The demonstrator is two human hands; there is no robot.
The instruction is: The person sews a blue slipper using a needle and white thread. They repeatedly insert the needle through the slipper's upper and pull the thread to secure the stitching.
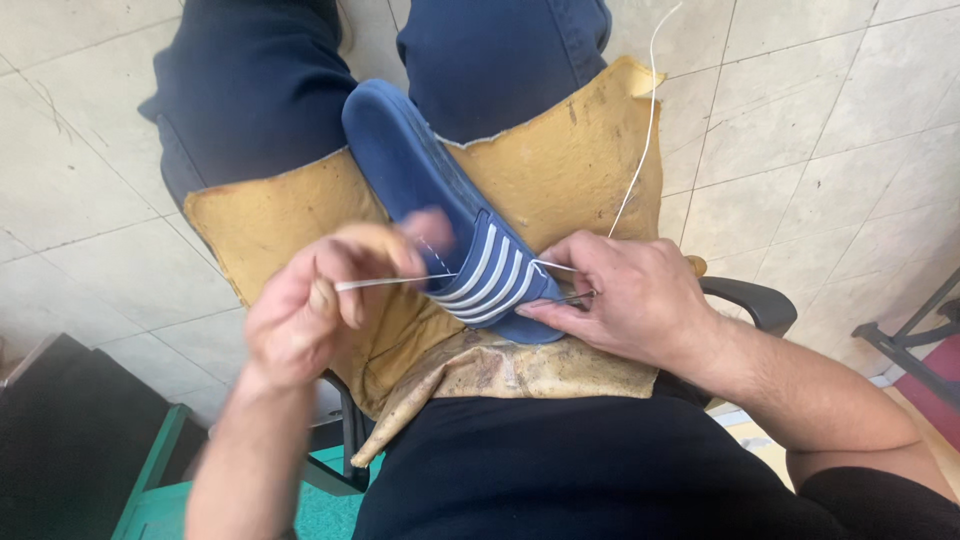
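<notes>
Both hands work white thread (395, 283) through a blue slide sandal (440, 190) on tan leather (560, 160).

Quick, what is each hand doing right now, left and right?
Left hand: closed, pinching the white thread pulled taut.
Right hand: closed on the blue slipper, with a thin metal tool at its fingers.

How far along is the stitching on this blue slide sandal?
A short row of white stitches shows on the strap edge of the blue sandal. In hand: the left hand pulls the white thread taut, while the right hand holds the needle at the strap's other side. How much seam remains cannot be told.
</notes>
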